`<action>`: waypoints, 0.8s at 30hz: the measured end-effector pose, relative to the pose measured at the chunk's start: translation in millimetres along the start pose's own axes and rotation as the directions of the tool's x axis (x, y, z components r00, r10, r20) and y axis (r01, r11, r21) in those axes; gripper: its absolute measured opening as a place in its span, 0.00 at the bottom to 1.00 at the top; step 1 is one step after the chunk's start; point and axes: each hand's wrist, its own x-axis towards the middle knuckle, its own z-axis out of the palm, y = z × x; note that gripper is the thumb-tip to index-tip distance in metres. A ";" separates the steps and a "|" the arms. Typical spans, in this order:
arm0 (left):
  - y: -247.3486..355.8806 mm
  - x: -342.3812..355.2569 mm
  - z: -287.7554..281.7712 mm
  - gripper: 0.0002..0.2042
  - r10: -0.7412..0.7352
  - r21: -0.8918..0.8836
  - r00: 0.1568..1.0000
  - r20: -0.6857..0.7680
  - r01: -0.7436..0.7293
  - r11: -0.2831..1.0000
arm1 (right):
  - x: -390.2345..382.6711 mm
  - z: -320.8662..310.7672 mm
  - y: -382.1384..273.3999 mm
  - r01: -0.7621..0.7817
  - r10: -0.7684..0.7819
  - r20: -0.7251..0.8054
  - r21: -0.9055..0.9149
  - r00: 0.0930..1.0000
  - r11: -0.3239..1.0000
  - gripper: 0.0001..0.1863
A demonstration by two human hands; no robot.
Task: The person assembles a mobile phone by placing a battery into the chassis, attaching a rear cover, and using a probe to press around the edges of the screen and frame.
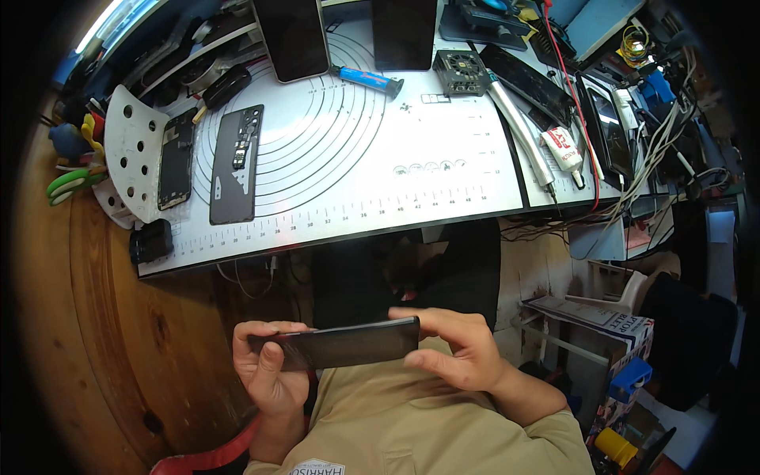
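A dark smartphone (340, 344) is held sideways over my lap, its glossy black face tilted toward me. My left hand (273, 372) grips its left end, with the thumb on the face and the fingers along the far edge. At the other end, my right hand (459, 348) pinches the corner between thumb and fingers. Beyond my hands, on the workbench, lies a dark phone back cover (229, 182) with a camera cutout. Left of it, an opened phone (176, 162) leans by a white perforated holder (134, 150).
The white bench mat (356, 198) bears printed rings and a ruler. At its back are two dark screens (291, 36), a blue tube-shaped tool (368, 80) and a small fan (461, 73). A silver pen-shaped tool (522, 134), a white tube (564, 149) and tangled cables (665, 142) lie right.
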 end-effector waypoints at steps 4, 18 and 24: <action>-2.6 5.0 21.0 0.11 -0.076 -0.032 0.990 -0.119 0.073 0.997 | 0.9 17.4 4.9 -0.174 0.223 -0.058 0.448 0.973 0.877 0.27; 5.8 24.3 43.3 0.25 -0.585 0.033 0.769 0.259 0.598 0.801 | 48.3 -42.4 -8.5 -0.360 0.395 0.110 0.680 0.912 0.639 0.12; 3.4 28.7 41.0 0.27 -0.642 0.112 0.689 0.336 0.648 0.753 | 55.8 -45.0 -10.8 -0.463 0.445 0.166 0.505 0.880 0.728 0.12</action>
